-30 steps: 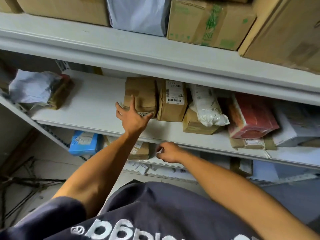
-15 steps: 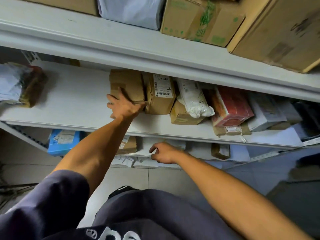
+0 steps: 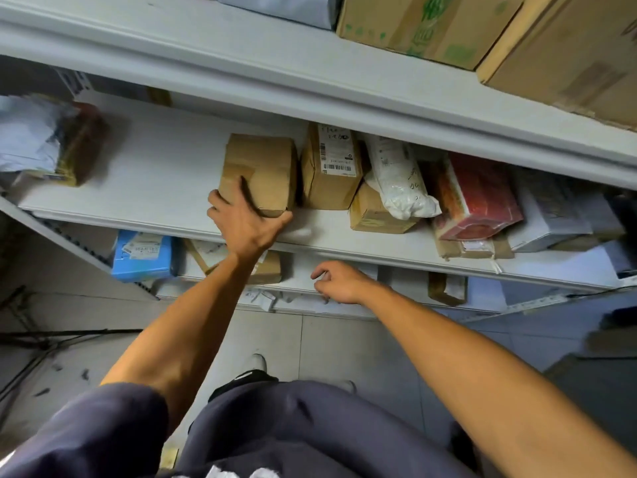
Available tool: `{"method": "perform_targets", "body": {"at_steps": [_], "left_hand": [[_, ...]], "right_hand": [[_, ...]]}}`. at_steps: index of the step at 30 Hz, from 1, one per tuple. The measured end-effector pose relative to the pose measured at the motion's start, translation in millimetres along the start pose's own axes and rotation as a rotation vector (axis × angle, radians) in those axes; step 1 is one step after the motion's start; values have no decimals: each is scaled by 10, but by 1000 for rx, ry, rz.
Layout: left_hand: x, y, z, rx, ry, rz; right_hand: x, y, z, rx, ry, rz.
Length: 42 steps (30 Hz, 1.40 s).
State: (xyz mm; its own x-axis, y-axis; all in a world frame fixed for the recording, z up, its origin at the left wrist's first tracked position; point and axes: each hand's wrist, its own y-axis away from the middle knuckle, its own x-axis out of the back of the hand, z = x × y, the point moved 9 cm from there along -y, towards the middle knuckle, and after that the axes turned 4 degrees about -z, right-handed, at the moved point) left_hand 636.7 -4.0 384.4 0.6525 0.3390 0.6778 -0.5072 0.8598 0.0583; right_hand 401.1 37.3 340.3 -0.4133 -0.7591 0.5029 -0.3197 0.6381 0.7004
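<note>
I log my left hand (image 3: pixel 246 224) gripping the near end of the brown box (image 3: pixel 262 163) on the middle shelf (image 3: pixel 155 174), just left of a labelled box (image 3: pixel 332 167). Right hand (image 3: pixel 339 282) hangs loosely curled and holds nothing, below the shelf edge.

Red box (image 3: pixel 479 198) beside white bag (image 3: pixel 396 177)

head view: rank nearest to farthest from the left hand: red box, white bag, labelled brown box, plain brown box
1. plain brown box, gripped by the left hand
2. labelled brown box, next right
3. white bag, further right
4. red box, farthest right
</note>
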Motion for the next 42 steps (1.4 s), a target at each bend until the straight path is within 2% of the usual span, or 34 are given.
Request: {"method": "perform_targets", "body": {"at_steps": [2, 4, 6, 8, 9, 11, 14, 16, 19, 22, 26, 28, 32, 34, 39, 42], "left_hand": [[129, 235, -93, -44, 122, 30], [214, 419, -261, -1, 267, 25], [222, 574, -484, 190, 627, -51], [122, 761, -662, 406, 1095, -182], [65, 865, -695, 472, 1275, -283], [12, 1072, -670, 491, 1521, -496], [-61, 1394, -526, 491, 1719, -781], [-77, 1543, -439, 482, 1780, -902], [-95, 1617, -399, 468, 1797, -1037], [-193, 1636, -491, 545, 1717, -1093], [-358, 1593, -738, 641, 1566, -987], [-420, 1560, -762, 630, 1516, -943], [-453, 1443, -763, 585, 1165, -811], [-453, 1334, -720, 516, 1015, -803], [-518, 1254, -508, 431, 740, -1092], [-559, 1232, -506, 425, 747, -1160]], "right_hand": [[-22, -85, -34, 7, -50, 13], [12, -164, -109, 50, -228, 96], [144, -183, -225, 114, -539, 238], [189, -198, -335, 126, -903, 287], [147, -212, -432, 117, -1038, 238], [20, -218, -696, 117, -1119, 71], [-126, -182, -978, 177, -1200, -129], [-142, -169, -1035, 227, -1279, -181], [-156, -178, -982, 221, -1255, -164], [-207, -209, -806, 170, -1228, -103], [-204, -196, -426, 121, -1249, -5], [-224, -172, -195, 89, -1266, 33], [-289, -81, 199, 11, -1321, 109], [-278, -16, 334, -13, -1327, 135], [-138, 123, 398, -32, -1198, 125], [-94, 155, 353, -15, -1136, 125]]}}
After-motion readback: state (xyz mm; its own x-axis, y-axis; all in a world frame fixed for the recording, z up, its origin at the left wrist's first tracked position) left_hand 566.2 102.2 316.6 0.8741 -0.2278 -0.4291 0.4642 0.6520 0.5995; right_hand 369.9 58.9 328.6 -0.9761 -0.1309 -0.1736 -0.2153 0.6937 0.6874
